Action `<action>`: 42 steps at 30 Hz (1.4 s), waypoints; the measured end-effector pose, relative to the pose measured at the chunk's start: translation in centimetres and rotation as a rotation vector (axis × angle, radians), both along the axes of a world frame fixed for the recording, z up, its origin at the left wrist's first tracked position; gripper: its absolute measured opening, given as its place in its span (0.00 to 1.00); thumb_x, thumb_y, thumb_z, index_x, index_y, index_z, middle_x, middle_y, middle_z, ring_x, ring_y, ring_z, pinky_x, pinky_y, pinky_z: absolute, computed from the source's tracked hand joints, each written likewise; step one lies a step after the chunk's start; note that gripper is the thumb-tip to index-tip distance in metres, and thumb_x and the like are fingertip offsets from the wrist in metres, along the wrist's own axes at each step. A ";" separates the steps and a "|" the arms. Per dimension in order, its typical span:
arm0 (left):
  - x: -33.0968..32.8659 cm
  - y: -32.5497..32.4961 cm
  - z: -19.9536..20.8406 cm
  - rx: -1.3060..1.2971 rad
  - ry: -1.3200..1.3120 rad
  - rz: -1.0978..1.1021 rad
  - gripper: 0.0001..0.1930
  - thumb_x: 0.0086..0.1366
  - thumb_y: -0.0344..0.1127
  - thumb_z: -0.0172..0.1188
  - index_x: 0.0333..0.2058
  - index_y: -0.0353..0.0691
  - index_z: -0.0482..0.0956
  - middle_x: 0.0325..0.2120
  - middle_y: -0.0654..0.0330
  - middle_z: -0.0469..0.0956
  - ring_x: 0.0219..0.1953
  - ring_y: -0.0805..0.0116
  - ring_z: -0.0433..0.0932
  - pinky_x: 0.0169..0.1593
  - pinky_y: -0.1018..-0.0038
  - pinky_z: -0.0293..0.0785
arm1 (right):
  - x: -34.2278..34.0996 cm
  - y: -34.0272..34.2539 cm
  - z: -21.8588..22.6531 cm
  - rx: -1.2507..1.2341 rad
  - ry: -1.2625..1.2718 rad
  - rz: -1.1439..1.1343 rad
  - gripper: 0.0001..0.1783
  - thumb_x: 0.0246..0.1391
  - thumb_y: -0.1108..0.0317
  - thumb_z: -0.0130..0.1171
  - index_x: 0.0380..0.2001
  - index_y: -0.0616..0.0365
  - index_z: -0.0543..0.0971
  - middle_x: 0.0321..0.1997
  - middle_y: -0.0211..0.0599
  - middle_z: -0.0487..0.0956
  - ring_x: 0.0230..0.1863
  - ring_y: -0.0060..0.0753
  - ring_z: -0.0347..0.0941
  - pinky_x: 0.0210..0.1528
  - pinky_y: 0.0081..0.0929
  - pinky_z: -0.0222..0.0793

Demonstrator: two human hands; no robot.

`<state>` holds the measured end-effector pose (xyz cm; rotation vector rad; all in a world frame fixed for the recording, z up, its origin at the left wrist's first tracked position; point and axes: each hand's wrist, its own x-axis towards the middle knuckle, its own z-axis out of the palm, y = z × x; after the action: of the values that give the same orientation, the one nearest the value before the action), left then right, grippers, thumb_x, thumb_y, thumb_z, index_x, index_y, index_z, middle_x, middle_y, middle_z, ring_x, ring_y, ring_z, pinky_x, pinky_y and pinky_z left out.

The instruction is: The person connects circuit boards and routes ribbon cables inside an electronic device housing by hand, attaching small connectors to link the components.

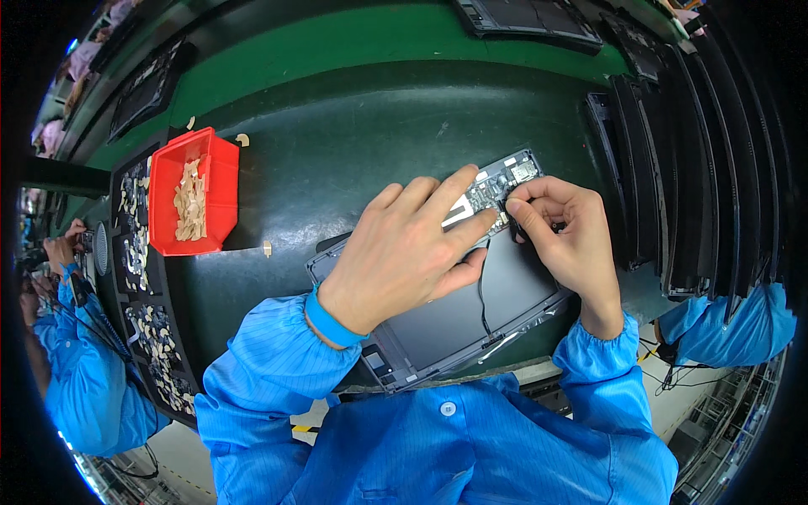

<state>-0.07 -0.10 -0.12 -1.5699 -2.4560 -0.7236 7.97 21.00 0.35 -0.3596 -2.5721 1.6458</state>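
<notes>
In the head view, an open tablet lies on the green mat, just before the person. The left hand lies flat on it, fingers spread, probably to keep it from sliding. The right hand pinches a small black part at the circuit board. A red bin stands well left of the tablet.

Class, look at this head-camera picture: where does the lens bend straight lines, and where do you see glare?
Head view: the stacked panels at the right rim curve strongly, corners go black; glare streaks the clear film at the tablet edge; both hands, left and right, are sharp.
</notes>
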 end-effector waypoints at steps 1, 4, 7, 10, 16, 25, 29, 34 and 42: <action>0.0 0.0 -0.1 0.010 0.004 -0.006 0.19 0.56 0.43 0.70 0.47 0.52 0.87 0.58 0.54 0.76 0.44 0.59 0.79 0.45 0.66 0.77 | 0.0 0.0 0.0 0.012 0.002 0.013 0.07 0.61 0.74 0.63 0.36 0.70 0.83 0.20 0.34 0.82 0.22 0.14 0.73 0.27 0.16 0.66; 0.0 0.0 -0.1 0.011 0.003 -0.010 0.19 0.56 0.43 0.70 0.48 0.52 0.87 0.58 0.53 0.76 0.44 0.59 0.79 0.45 0.66 0.77 | 0.1 0.1 -0.1 -0.019 0.005 0.010 0.07 0.61 0.74 0.63 0.36 0.70 0.82 0.20 0.34 0.82 0.22 0.14 0.73 0.27 0.17 0.66; 0.1 0.1 0.0 -0.007 0.008 -0.006 0.19 0.57 0.43 0.70 0.48 0.52 0.87 0.58 0.53 0.76 0.44 0.58 0.79 0.45 0.65 0.77 | 0.1 0.1 0.0 -0.023 0.001 -0.001 0.07 0.61 0.74 0.63 0.36 0.70 0.82 0.20 0.34 0.82 0.22 0.14 0.74 0.27 0.17 0.66; 0.0 0.1 0.0 -0.006 0.002 -0.006 0.19 0.57 0.43 0.70 0.49 0.51 0.86 0.58 0.53 0.76 0.44 0.58 0.79 0.45 0.65 0.77 | 0.0 0.1 0.2 -0.036 -0.011 0.013 0.07 0.61 0.74 0.63 0.36 0.69 0.82 0.20 0.34 0.82 0.22 0.14 0.74 0.27 0.17 0.66; 0.0 0.1 0.2 0.001 0.001 -0.005 0.20 0.56 0.43 0.70 0.49 0.51 0.86 0.57 0.53 0.76 0.43 0.57 0.79 0.45 0.65 0.77 | 0.0 0.2 0.3 -0.023 -0.013 0.041 0.06 0.61 0.74 0.63 0.36 0.68 0.82 0.20 0.33 0.81 0.22 0.14 0.73 0.27 0.17 0.66; 0.0 0.2 0.4 0.005 -0.008 -0.001 0.19 0.57 0.43 0.69 0.49 0.52 0.85 0.57 0.54 0.76 0.42 0.57 0.80 0.45 0.64 0.78 | -0.2 0.4 0.6 -0.040 -0.016 0.067 0.05 0.62 0.75 0.62 0.35 0.67 0.82 0.20 0.30 0.80 0.22 0.12 0.71 0.26 0.16 0.64; 0.0 0.2 0.3 0.017 -0.004 0.006 0.19 0.57 0.43 0.69 0.49 0.52 0.85 0.56 0.54 0.77 0.41 0.57 0.80 0.45 0.64 0.78 | -0.3 0.2 0.5 -0.033 -0.018 0.058 0.05 0.61 0.75 0.62 0.35 0.67 0.82 0.20 0.31 0.81 0.23 0.11 0.71 0.26 0.17 0.64; 0.0 0.3 0.6 0.015 -0.007 0.004 0.20 0.56 0.42 0.69 0.50 0.52 0.85 0.56 0.54 0.77 0.41 0.57 0.80 0.44 0.64 0.78 | -0.3 0.3 0.9 -0.023 -0.014 0.048 0.05 0.61 0.74 0.63 0.35 0.67 0.82 0.20 0.30 0.81 0.22 0.11 0.70 0.26 0.17 0.64; -0.2 0.3 0.2 -0.001 -0.015 0.004 0.21 0.56 0.42 0.69 0.51 0.53 0.84 0.56 0.54 0.76 0.40 0.57 0.79 0.44 0.64 0.77 | -0.4 0.2 0.7 -0.019 -0.016 0.052 0.05 0.61 0.74 0.63 0.35 0.67 0.82 0.20 0.32 0.81 0.22 0.12 0.71 0.26 0.17 0.64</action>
<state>-0.26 0.18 0.12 -1.5653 -2.4693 -0.7371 7.56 21.22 1.08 -0.3116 -2.6008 1.6918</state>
